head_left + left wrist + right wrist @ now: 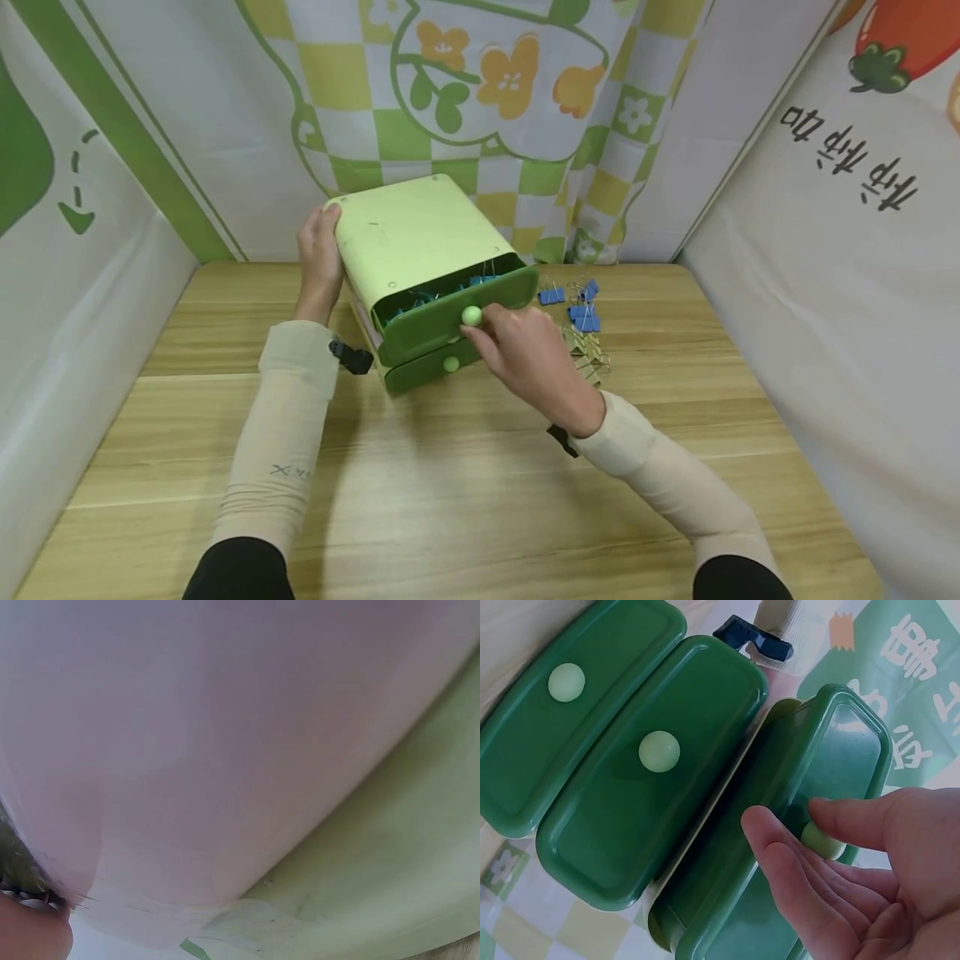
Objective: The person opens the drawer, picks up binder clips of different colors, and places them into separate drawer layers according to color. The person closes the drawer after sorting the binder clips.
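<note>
A light green desktop drawer cabinet (416, 233) stands askew on the table, its dark green top drawer (450, 321) pulled partly out. Blue binder clips (483, 281) show inside that drawer. My left hand (318, 258) grips the cabinet's rear left edge; in the left wrist view one of its fingers (34, 930) shows at the lower left, beside the pale side panel (172, 765). With thumb and fingers, my right hand (528, 354) pinches the round light green knob (821, 841) of the top drawer. Two lower drawers (649, 776) are closed in the right wrist view.
To the right of the cabinet lie several blue binder clips (583, 317) and several yellow-green binder clips (588, 354). Wooden tabletop (450, 508) extends in front. A patterned curtain (480, 125) hangs close behind, and white cloth walls (825, 275) flank the table.
</note>
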Tool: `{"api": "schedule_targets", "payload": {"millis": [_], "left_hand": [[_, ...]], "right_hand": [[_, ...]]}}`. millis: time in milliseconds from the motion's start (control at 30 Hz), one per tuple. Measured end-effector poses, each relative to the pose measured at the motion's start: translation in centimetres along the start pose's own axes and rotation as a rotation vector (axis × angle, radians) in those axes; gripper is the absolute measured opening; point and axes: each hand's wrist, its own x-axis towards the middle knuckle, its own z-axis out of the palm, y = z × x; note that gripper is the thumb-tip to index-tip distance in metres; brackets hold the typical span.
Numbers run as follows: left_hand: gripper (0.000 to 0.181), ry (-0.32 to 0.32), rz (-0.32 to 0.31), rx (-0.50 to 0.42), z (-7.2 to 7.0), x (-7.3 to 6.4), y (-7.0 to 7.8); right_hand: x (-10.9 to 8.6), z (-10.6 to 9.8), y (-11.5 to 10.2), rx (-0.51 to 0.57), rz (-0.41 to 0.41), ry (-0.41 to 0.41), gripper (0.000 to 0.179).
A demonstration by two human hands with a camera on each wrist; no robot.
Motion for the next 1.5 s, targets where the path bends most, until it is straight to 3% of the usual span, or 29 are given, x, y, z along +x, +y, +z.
{"api": "schedule_targets", "payload": {"millis": [800,1500], "left_hand": [[0.030,0.016,-0.006,-0.022,0.2,0.1,0.1],[0.037,0.024,-0.009,0.020,0.2,0.1,-0.1]], "right_hand": [[3.1,1.9,0.7,-0.042,0.044,-0.006,0.033],[3.2,3.3,1.2,-0.026,0.039,0.028,0.031]]}}
